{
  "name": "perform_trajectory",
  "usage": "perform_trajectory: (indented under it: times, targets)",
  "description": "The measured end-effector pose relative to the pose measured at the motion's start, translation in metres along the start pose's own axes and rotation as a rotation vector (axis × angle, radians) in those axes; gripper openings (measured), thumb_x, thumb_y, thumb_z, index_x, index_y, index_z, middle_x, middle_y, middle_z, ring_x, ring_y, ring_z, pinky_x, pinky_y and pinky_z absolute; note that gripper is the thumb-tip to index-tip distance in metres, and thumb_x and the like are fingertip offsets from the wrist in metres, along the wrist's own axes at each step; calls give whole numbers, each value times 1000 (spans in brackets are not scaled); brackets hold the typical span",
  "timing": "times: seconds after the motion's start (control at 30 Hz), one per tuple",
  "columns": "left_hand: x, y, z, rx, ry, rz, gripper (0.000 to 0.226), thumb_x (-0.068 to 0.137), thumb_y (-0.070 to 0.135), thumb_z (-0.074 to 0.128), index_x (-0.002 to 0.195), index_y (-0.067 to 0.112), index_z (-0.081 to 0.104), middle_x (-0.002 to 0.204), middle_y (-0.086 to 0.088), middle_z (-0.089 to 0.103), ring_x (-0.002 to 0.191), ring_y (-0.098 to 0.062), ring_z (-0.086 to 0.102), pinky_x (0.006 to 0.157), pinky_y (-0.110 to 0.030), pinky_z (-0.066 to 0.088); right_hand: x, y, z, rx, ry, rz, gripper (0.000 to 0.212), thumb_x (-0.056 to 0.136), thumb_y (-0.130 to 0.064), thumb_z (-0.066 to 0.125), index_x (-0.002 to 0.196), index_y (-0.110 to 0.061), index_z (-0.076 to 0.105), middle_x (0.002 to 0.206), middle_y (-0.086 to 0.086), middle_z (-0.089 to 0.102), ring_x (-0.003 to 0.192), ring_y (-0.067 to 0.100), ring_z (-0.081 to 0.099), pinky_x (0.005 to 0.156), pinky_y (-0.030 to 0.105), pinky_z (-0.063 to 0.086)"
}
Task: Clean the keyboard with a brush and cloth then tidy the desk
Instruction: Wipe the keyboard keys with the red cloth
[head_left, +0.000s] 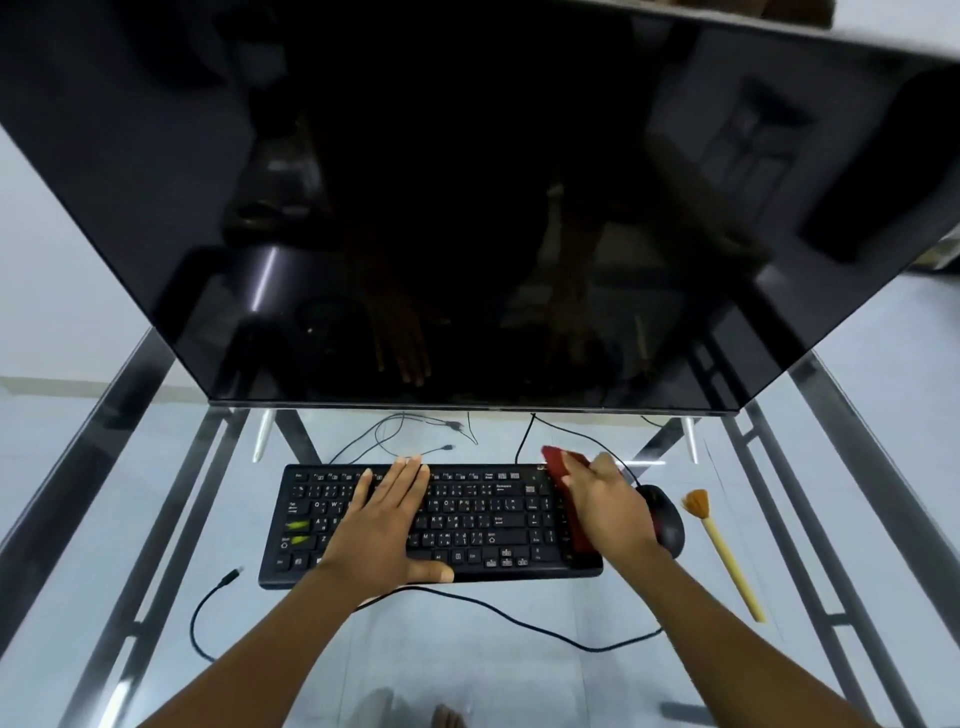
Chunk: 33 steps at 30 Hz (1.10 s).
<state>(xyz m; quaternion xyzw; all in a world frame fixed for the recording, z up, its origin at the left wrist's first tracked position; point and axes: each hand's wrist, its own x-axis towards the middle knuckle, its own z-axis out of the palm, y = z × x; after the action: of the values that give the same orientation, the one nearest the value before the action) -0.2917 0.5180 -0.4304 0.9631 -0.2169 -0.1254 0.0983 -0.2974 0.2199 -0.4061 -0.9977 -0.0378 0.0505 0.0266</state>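
From the head camera, the left hand (387, 512) lies flat and spread on the keyboard (431, 522), probably to steady it on the glass desk (467, 654), while the right hand (605, 506) grips a red cloth (563, 467) over the keyboard's right end. The brush (719, 545) rests beside the mouse (667, 517), set aside.

Desk (519, 675): clear, smooth glass on polished metal rails. Monitor (415, 182): glossy black screen, mirror-like. Keyboard (519, 519): matt black plastic. Mouse (667, 519): glossy black shell, probably plastic. Cloth (563, 470): dark red, soft, matt fabric. Brush (727, 561): pale, smooth handle, possibly wood; orange-tan bristles.
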Motion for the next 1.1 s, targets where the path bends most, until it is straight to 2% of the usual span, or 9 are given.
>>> perform_trajectory:
  times: [0.17,0.33,0.5,0.67,0.73,0.8,0.9,0.97,1.1]
  targets:
    - [2,0,2,-20,40,5,136,50,103,22,153,17,-3,159,4,-11,144,-11,-19,114,-41,-15,-42,-55,6,210,-127,-380,43,97,-36,28,139,-44,33,131,-2,43,108,23,54,82,37,49]
    - [2,1,-1,6,21,4,136,49,102,20,152,18,-9,157,6,-19,143,-10,-23,114,-41,-16,-28,-4,9,147,111,187,43,99,-37,16,142,-40,22,119,5,53,80,19,66,59,25,57]
    - [3,2,-1,-15,16,-7,138,46,102,22,152,18,-8,157,6,-18,144,-10,-22,117,-42,-14,-64,-46,5,252,-43,-156,34,94,-57,34,120,-42,49,100,-13,53,73,17,63,66,31,54]
    - [1,2,-2,-9,14,-9,140,43,102,16,152,18,-9,155,7,-22,142,-9,-24,117,-42,-15,-47,-22,3,212,-74,241,39,98,-35,45,136,-37,38,118,4,50,75,23,65,65,38,58]
    - [1,1,-1,-12,27,-6,140,43,102,16,152,18,-10,154,8,-22,142,-9,-24,117,-41,-15,-63,-42,-2,286,-122,64,24,93,-61,41,103,-40,48,97,-1,65,75,19,66,67,36,54]
    - [2,0,1,-21,37,1,140,43,103,16,151,18,-10,155,8,-21,142,-8,-24,116,-41,-16,-63,-46,3,186,-126,-110,47,83,-77,40,84,-30,44,74,-3,66,70,18,65,64,33,49]
    - [2,0,2,-10,59,22,138,46,103,17,151,17,-7,156,7,-17,144,-10,-20,114,-40,-17,-39,-27,-1,250,-14,183,21,96,-45,47,115,-38,53,98,5,62,58,19,61,47,26,47]
    - [1,-1,4,-1,72,36,137,49,103,20,152,16,-1,158,4,-11,145,-11,-15,113,-39,-17,-26,-24,6,132,69,305,43,94,-21,53,137,-25,47,107,12,56,58,22,61,46,28,50]
    - [1,-1,5,8,74,38,135,51,103,22,153,16,4,159,3,-4,146,-13,-10,113,-40,-14,-35,-72,13,223,-42,-94,50,96,-22,42,142,-38,34,117,1,46,87,20,56,67,32,53]
